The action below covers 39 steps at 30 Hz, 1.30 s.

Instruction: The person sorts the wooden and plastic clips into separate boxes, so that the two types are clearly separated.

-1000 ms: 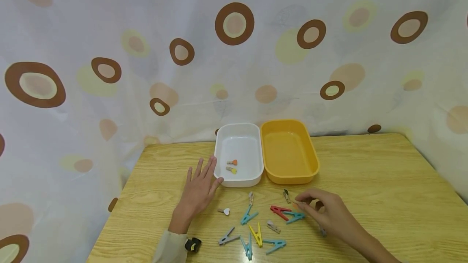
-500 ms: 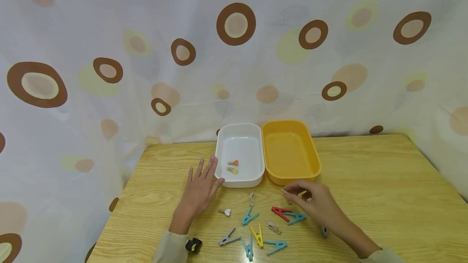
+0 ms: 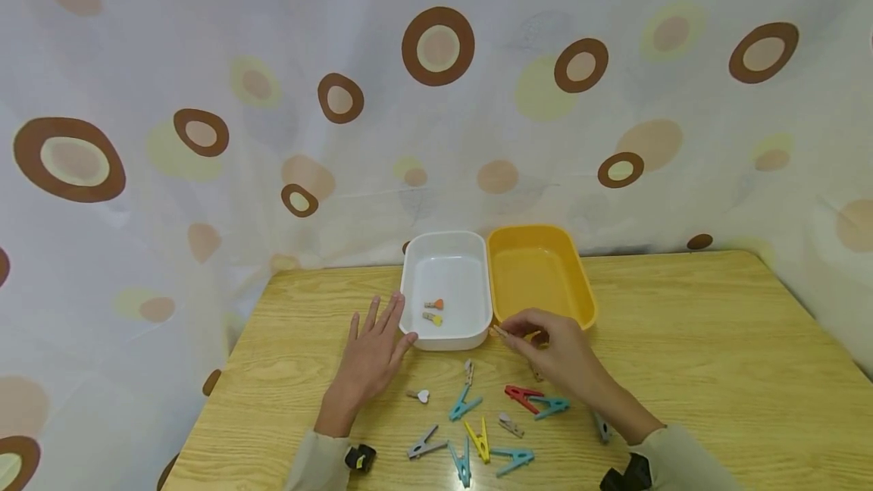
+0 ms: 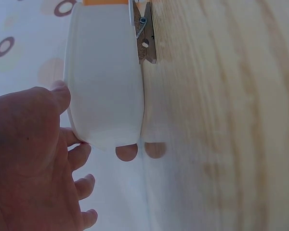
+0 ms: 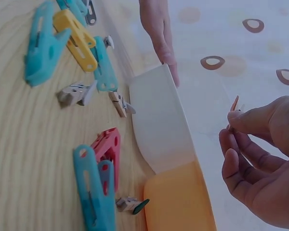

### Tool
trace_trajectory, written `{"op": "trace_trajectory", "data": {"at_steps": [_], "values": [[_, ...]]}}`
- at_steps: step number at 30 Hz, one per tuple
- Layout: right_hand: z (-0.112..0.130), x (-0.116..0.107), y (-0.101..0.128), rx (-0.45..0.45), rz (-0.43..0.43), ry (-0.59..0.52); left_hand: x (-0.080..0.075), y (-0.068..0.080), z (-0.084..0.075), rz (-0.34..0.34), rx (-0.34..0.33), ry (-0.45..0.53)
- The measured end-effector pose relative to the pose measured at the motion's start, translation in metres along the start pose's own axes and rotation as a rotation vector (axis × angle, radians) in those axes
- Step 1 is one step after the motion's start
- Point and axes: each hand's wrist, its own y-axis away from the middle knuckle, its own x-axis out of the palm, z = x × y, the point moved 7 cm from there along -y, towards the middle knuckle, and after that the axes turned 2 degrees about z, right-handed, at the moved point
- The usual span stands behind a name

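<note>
My right hand (image 3: 513,332) hovers over the front rims where the white tray (image 3: 412,273) and the yellow tray (image 3: 585,301) meet. It pinches a small wooden clip (image 3: 500,331) between thumb and fingers; the right wrist view shows this clip (image 5: 234,104) sticking up from the fingertips. My left hand (image 3: 387,326) lies flat on the table with straight fingers, its thumb against the white tray's left front corner (image 4: 106,77). In the white tray lie an orange-heart clip (image 3: 434,304) and a yellow-tipped clip (image 3: 432,317). The yellow tray holds nothing.
Several pegs lie scattered on the wooden table (image 3: 716,339) in front of the trays, among them a red peg (image 3: 522,395), teal pegs (image 3: 465,404), a yellow peg (image 3: 480,438), a grey peg (image 3: 426,443) and a white-heart clip (image 3: 419,395). A spotted curtain hangs behind.
My right hand has lifted a small wooden clip from near the red peg and carried it left and away, up to the trays' front rims. The left hand has not moved.
</note>
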Motion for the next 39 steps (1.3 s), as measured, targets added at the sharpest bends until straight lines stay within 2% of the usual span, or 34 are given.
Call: {"op": "trace_trajectory", "data": {"at_steps": [16, 39], "values": [[0.002, 0.019, -0.042, -0.036, -0.022, -0.024, 0.002, -0.002, 0.003, 0.015, -0.012, 0.013], [-0.005, 0.053, -0.097, 0.047, 0.026, -0.030, 0.004, -0.002, 0.004, 0.016, -0.012, 0.011]]}}
